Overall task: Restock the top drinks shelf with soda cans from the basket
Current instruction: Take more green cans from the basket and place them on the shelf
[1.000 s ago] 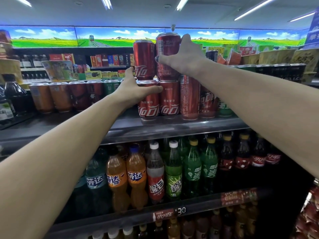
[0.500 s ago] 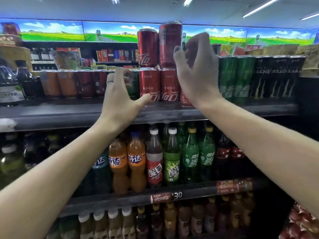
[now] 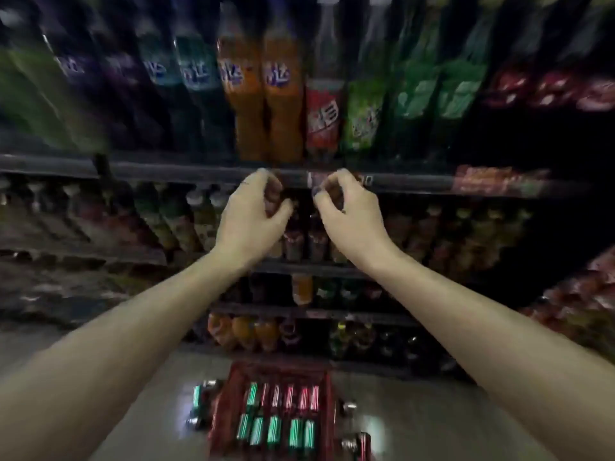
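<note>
So both hands are empty here: left hand point(image 3: 253, 214) and right hand point(image 3: 349, 217) hang in front of the bottle shelves, fingers loosely curled around nothing. Soda cans point(image 3: 279, 414) lie way below them in the red basket point(image 3: 327, 410) on the floor, a few loose beside it.

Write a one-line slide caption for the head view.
Both empty hands, left and right, hang loosely curled above the red basket of soda cans on the floor.

My left hand point(image 3: 253, 214) and my right hand point(image 3: 349, 214) side by side, fingers loosely curled, holding nothing, blurred bottles point(image 3: 263, 94) on shelves beyond, red basket point(image 3: 327, 410) of cans point(image 3: 276, 427) on the floor below
</note>
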`<state>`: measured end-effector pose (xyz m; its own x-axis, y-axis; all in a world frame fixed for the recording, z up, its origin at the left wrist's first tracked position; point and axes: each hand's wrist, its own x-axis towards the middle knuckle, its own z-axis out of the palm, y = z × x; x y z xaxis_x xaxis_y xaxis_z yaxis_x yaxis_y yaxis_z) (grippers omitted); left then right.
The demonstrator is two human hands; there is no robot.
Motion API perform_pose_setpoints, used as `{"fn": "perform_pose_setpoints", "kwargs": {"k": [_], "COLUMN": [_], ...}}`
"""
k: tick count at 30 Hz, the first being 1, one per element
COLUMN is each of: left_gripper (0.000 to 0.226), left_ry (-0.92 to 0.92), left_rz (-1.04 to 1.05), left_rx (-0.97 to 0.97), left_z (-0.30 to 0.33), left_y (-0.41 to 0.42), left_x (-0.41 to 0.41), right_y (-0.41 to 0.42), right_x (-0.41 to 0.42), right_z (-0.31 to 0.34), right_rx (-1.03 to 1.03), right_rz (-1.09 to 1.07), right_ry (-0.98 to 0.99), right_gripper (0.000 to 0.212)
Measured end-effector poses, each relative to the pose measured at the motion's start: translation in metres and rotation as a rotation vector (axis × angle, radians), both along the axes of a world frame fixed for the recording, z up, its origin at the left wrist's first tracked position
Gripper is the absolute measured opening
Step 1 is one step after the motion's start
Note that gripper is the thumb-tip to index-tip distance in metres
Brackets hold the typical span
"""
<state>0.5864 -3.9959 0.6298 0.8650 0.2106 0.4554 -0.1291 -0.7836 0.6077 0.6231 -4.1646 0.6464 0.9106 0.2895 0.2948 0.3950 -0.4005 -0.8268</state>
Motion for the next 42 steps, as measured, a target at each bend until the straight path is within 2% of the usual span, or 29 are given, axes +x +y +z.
{"fn": "perform_pose_setpoints", "kwargs": {"k": [9,12,17,23,25,30,36,39,42], "left_gripper": [0.008,0.007,0.019,0.019,0.017,0.047,0.07,0.084,0.083], "left_ry": [0.545,0.699,0.973,1.108,1.163,1.302,1.474,1.55,1.567], "left_rz": [-0.024,-0.021,-0.041,-0.009,-0.041,-0.09,-0.247,-0.273,-0.32], "left_rx": [-0.054,-0.083,-0.122,-0.114,-0.102,-0.042,0.045,0.089,0.111], "left_z": [-0.21,-0.298,-0.468,-0.683,-0.727,-0.876,-0.946,-0.951,-0.956], "left_y": [0.011,0.021,0.037,0.05,0.049,0.054,0.051,0.05,0.045], "left_x": [-0.069,-0.082,-0.108,-0.133,-0.136,-0.141,-0.116,-0.109,-0.11], "right_y": [-0.013,-0.012,-0.005,0.009,0.013,0.029,0.033,0.032,0.029], "right_x": [-0.048,-0.062,-0.09,-0.107,-0.106,-0.105,-0.101,-0.109,-0.121], "right_z": [-0.229,-0.328,-0.507,-0.716,-0.755,-0.89,-0.995,-0.998,-1.002], "right_rx": [-0.165,-0.212,-0.301,-0.421,-0.462,-0.652,-0.733,-0.803,-0.891], "right_rz": [-0.096,-0.141,-0.174,-0.092,-0.049,0.108,0.143,0.127,0.184], "right_ry": [0.473,0.581,0.73,0.855,0.895,0.949,0.901,0.896,0.977], "right_gripper": [0.01,0.008,0.007,0.006,0.01,0.019,0.033,0.028,0.022]}}
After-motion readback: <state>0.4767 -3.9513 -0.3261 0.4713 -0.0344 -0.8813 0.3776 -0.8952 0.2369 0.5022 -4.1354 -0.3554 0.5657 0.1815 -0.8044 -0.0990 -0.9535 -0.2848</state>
